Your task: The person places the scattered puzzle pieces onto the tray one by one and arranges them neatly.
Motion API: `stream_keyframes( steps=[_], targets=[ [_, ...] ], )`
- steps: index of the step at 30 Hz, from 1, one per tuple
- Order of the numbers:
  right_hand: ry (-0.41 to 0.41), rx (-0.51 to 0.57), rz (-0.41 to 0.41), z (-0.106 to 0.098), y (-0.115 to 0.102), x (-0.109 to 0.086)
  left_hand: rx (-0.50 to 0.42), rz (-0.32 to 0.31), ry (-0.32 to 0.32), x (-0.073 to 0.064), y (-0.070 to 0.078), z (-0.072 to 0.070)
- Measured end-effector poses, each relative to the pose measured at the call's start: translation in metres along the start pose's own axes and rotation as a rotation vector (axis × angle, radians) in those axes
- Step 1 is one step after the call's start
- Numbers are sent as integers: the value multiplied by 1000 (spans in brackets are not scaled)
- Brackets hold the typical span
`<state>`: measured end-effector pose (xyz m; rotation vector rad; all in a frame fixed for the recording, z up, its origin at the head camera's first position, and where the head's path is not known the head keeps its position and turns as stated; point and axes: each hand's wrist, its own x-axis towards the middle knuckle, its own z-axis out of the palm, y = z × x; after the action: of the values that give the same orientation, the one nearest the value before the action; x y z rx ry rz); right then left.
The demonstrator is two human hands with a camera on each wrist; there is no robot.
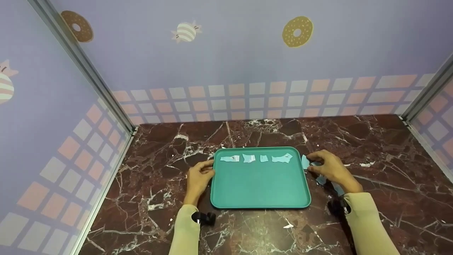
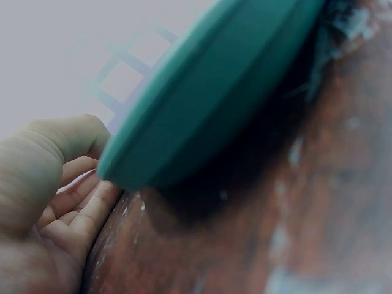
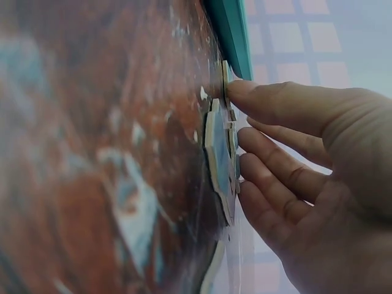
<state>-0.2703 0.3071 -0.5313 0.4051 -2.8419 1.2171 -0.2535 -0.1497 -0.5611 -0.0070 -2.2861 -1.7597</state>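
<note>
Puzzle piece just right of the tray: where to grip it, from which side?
Probably by its edges, from the right. The piece lies flat on the marble, hard against the tray rim, so the left is blocked. The right hand already rests fingertips on it; slide it clear, then pinch.

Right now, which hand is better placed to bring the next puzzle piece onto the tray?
Right hand: its fingertips already touch the loose pieces beside the tray. The left hand only rests against the tray's opposite edge.
</note>
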Motion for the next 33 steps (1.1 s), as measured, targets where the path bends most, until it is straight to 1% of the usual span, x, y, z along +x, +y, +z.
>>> stream_keyframes(
  steps=[8, 13, 19, 22, 29, 33],
  targets=[
    [-13, -16, -15, 1, 2, 3, -7, 14, 2, 0, 1, 2],
    [4, -22, -36, 2, 1, 5, -32, 30, 3, 0, 1, 2],
    [14, -37, -66, 2, 2, 4, 0, 16, 3, 0, 1, 1],
    [20, -57, -56, 1, 2, 3, 7, 13, -3, 1, 0, 0],
    [18, -65, 3, 3, -1, 5, 29, -32, -4, 1, 2, 0],
    [26, -69, 42, 6, -5, 6, 39, -29, -4, -1, 3, 0]
  ],
)
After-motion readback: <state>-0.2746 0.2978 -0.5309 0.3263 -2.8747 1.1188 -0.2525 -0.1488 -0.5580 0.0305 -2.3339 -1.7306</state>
